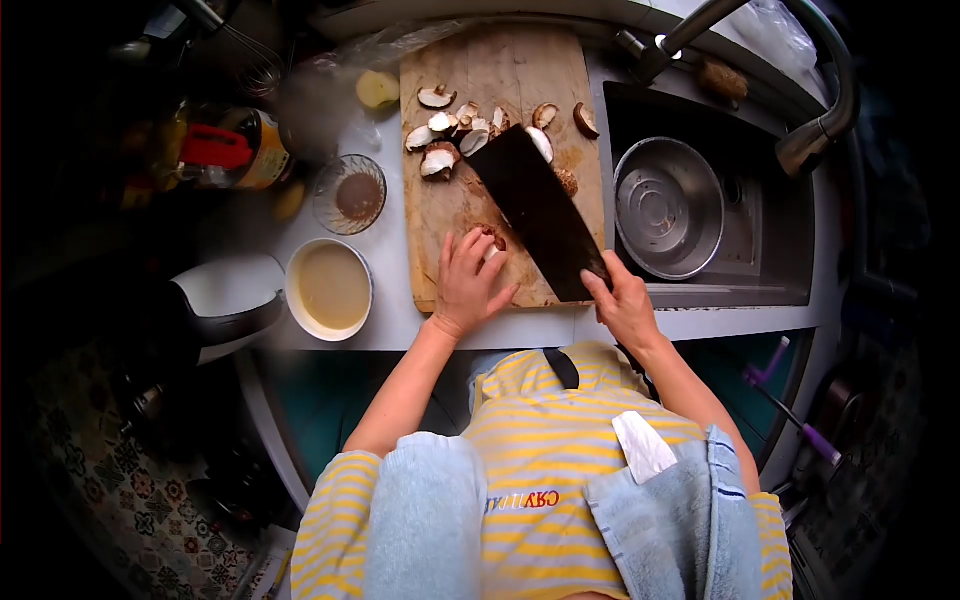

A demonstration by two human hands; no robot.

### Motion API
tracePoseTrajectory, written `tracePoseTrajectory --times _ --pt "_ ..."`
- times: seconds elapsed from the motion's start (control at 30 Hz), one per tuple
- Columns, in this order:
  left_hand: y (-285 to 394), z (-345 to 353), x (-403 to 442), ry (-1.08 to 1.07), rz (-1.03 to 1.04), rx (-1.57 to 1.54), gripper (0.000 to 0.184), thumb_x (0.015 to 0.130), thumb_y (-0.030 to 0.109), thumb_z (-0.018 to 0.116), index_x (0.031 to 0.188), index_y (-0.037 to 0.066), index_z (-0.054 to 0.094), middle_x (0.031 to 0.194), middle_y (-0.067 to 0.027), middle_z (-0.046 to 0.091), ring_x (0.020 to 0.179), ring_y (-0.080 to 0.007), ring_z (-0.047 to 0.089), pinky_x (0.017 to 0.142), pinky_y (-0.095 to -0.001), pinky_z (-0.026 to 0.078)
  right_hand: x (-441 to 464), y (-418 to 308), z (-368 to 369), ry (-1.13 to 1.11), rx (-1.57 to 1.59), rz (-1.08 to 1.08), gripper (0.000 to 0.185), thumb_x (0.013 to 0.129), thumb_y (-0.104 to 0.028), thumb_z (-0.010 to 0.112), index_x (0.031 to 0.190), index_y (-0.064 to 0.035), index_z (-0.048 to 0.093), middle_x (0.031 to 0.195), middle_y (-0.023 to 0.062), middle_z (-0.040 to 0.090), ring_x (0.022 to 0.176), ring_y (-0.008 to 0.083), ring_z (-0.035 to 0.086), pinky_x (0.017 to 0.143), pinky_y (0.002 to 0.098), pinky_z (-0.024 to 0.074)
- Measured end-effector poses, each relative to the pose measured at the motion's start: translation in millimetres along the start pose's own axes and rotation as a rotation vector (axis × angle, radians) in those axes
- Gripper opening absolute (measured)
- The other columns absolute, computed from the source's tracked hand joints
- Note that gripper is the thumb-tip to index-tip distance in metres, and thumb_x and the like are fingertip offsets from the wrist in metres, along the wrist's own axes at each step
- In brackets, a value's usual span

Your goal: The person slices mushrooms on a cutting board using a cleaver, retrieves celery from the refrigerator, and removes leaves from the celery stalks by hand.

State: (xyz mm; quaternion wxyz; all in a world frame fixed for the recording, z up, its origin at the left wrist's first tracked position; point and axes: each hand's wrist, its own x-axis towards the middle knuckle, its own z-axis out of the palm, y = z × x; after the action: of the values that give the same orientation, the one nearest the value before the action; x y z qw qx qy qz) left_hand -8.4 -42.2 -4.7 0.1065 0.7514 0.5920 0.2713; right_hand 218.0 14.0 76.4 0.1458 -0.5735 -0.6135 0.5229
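A wooden cutting board [430, 210] lies on the counter with several cut shiitake mushroom pieces [438, 160] near its far half. My right hand [625, 303] grips the handle end of a broad dark cleaver [535, 215]. Its blade slants across the board to the far left, with its far end beside the mushroom pieces. On the near part of the board, my left hand [467, 284] has its fingers curled over a mushroom [491, 243], which they partly hide. The left thumb points toward the cleaver but stays apart from it.
Right of the board is a dark sink [765, 250] holding a metal basin [668, 210], under a curved faucet [800, 150]. To the left stand a bowl of cloudy liquid [333, 290], a glass bowl [350, 195] and a bottle with a red handle [215, 147]. A cut yellowish piece [377, 90] sits behind.
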Motion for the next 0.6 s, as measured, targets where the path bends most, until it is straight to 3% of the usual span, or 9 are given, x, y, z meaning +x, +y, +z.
tracePoseTrajectory --times 0.07,0.23,0.33,0.6 --pt "3 -3 -3 0.023 -0.013 -0.009 0.046 0.069 0.028 0.067 0.109 0.011 0.051 0.121 -0.0109 0.045 0.121 -0.0300 0.038 0.103 -0.0508 0.019 -5 -6 -14 -0.011 0.181 0.060 0.013 0.087 -0.016 0.053 0.089 -0.0037 0.049 0.054 0.0019 0.048 0.039 0.0066 0.043 0.037 0.0236 0.0342" --pt "6 -9 9 0.054 0.023 -0.013 0.051 0.069 0.028 0.066 0.113 0.007 0.050 0.125 -0.0108 0.045 0.122 -0.0268 0.037 0.104 -0.0469 0.020 -14 -5 -45 -0.051 0.190 0.152 0.014 0.087 -0.016 0.054 0.089 -0.0035 0.048 0.060 0.0001 0.048 0.039 0.0057 0.042 0.037 0.0205 0.0343" --pt "3 -3 18 -0.024 0.106 -0.025 0.060 0.072 0.028 0.064 0.124 0.004 0.045 0.133 -0.0142 0.040 0.126 -0.0282 0.033 0.105 -0.0446 0.019 -21 6 -52 -0.055 0.193 0.159 0.014 0.087 -0.016 0.054 0.094 -0.0039 0.050 0.060 -0.0012 0.047 0.039 0.0053 0.041 0.037 0.0201 0.0341" --pt "8 9 30 -0.185 0.122 0.032 0.072 0.074 0.038 0.062 0.130 -0.001 0.037 0.138 -0.0170 0.032 0.129 -0.0274 0.029 0.107 -0.0424 0.017 -36 23 -72 -0.039 0.180 0.259 0.014 0.087 -0.015 0.054 0.095 -0.0049 0.051 0.059 -0.0027 0.046 0.040 0.0043 0.041 0.037 0.0194 0.0337"
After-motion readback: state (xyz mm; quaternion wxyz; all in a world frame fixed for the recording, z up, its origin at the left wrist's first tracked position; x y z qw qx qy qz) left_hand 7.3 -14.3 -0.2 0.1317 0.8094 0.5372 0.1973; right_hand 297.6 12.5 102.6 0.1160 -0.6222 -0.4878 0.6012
